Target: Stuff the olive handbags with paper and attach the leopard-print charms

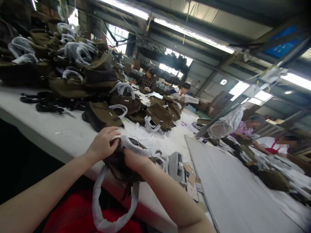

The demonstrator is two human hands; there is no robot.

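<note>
A dark olive bag (116,161) lies at the table's front edge, its two handles wrapped in white material. One wrapped handle (98,200) hangs down over the edge; the other arches above the bag's opening. My left hand (104,144) is at the bag's upper left rim, fingers bent over it with the thumb on the near side. Inside the opening, under the upper handle, my right hand (134,160) reaches in, and its fingers are hidden by the bag.
Piled olive bags (80,71) fill the left of the white table (48,119), with black straps in front. A grey tape dispenser (176,166) and cardboard pieces (191,184) lie right of the bag. Several people sit farther back.
</note>
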